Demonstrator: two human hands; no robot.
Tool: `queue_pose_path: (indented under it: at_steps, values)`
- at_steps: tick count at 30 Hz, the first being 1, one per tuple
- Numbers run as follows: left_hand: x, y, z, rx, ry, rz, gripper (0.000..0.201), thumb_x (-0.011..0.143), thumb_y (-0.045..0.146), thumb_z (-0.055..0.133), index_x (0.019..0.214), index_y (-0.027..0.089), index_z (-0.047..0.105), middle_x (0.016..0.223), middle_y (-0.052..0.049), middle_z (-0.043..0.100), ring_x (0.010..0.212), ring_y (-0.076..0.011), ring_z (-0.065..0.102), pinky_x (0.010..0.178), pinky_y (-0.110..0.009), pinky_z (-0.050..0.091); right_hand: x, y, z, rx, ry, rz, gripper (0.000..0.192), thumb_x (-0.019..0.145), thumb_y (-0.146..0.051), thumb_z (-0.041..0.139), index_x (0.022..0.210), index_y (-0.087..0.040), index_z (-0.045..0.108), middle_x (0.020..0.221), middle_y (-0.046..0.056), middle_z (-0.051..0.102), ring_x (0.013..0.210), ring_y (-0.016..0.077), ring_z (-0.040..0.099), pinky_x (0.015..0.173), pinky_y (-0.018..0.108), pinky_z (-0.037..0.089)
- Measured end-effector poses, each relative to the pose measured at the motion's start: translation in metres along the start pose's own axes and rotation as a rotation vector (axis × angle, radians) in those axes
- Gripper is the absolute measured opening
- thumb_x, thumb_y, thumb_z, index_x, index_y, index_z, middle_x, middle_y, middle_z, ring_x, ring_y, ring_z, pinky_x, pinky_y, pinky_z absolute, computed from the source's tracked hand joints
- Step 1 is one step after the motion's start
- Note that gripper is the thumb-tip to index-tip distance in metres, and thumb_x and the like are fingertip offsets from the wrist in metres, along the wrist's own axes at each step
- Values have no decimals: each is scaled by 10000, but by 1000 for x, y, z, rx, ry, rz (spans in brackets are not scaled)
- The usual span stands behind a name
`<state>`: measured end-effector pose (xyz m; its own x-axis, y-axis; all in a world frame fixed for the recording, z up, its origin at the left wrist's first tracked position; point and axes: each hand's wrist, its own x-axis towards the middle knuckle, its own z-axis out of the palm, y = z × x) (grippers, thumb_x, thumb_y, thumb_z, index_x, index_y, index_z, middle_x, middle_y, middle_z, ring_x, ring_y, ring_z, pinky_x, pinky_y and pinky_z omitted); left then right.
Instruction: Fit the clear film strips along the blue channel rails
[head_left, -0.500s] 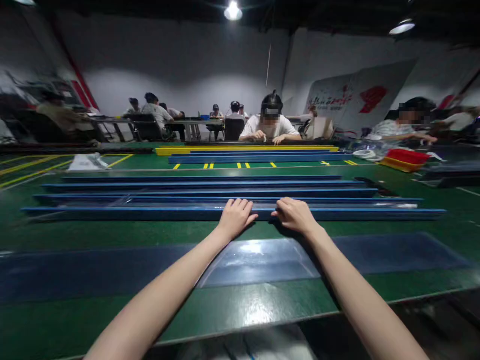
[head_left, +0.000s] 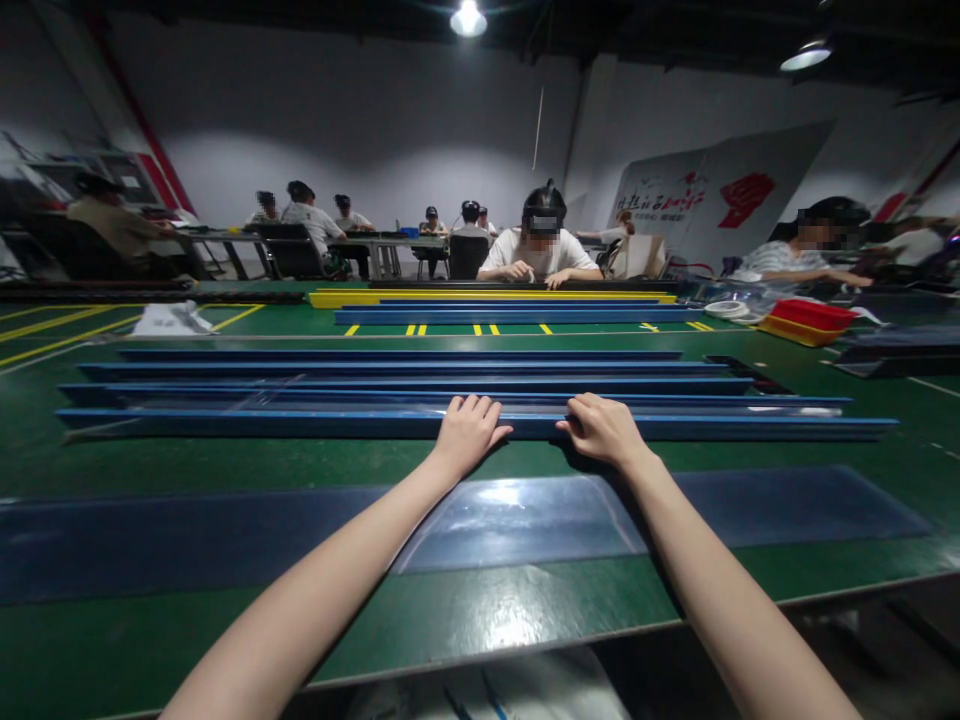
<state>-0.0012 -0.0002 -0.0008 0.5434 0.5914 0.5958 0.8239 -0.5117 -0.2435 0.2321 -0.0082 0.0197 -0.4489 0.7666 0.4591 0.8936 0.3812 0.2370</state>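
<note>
— While you lean over the green table (head_left: pixel 187 455), how many blue rails do you count?
— Five before you, two more at its far edge beside a yellow rail (head_left: pixel 487 297).
— Your hands?
— Your left hand (head_left: pixel 466 432) and right hand (head_left: pixel 604 430) both curl their fingers over the nearest blue rail (head_left: pixel 225 424), palms down, near your edge. Its long axis runs left to right.

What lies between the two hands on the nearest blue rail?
In the head view, only a bare stretch of the blue rail lies between the left hand and the right hand.
</note>
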Motion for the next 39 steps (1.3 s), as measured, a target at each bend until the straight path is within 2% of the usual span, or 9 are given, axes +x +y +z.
queue_pose_path:
  at_steps: [8, 16, 26, 29, 34, 39]
  values:
    - [-1, 0, -1, 6, 18, 27, 294, 836, 433, 472, 909, 157, 545, 870, -63, 603, 819, -209, 514, 694, -326, 299, -2, -2, -4, 8, -2, 11, 269, 812, -378, 426, 683, -174, 546, 703, 58, 593, 650, 155, 500, 548, 264, 245]
    - [-1, -1, -1, 4, 0, -4, 338, 817, 468, 484, 932, 157, 545, 872, -64, 605, 827, -215, 513, 692, -325, 303, -3, -3, 0, 84, 36, 21, 257, 810, -386, 437, 703, -177, 544, 732, 50, 601, 696, 160, 524, 593, 250, 299]
    - [-1, 0, 0, 8, 14, 6, 329, 822, 463, 479, 852, 144, 554, 869, -68, 604, 821, -213, 514, 689, -326, 306, 1, -12, -5, 212, -17, 7, 187, 816, -315, 434, 867, -186, 560, 829, 44, 623, 795, 172, 533, 699, 251, 343]
    - [-1, 0, 0, 13, 19, 16, 319, 823, 457, 481, 825, 147, 556, 857, -70, 603, 815, -213, 514, 690, -328, 307, 5, -19, -7, 233, -35, -1, 215, 843, -323, 406, 898, -185, 562, 851, 46, 623, 803, 167, 538, 725, 251, 345]
    - [-1, 0, 0, 5, 9, 16, 309, 830, 447, 472, 810, 149, 553, 835, -69, 600, 803, -212, 516, 696, -333, 309, 11, -27, -5, 250, -137, -31, 316, 904, -330, 291, 885, -185, 570, 876, 54, 626, 824, 162, 547, 732, 255, 346]
    - [-1, 0, 1, -8, -6, 14, 317, 837, 450, 457, 814, 150, 557, 815, -71, 601, 785, -213, 518, 687, -335, 305, 11, -27, -4, 277, -150, -33, 319, 905, -337, 295, 900, -182, 573, 893, 62, 625, 835, 160, 546, 743, 258, 351]
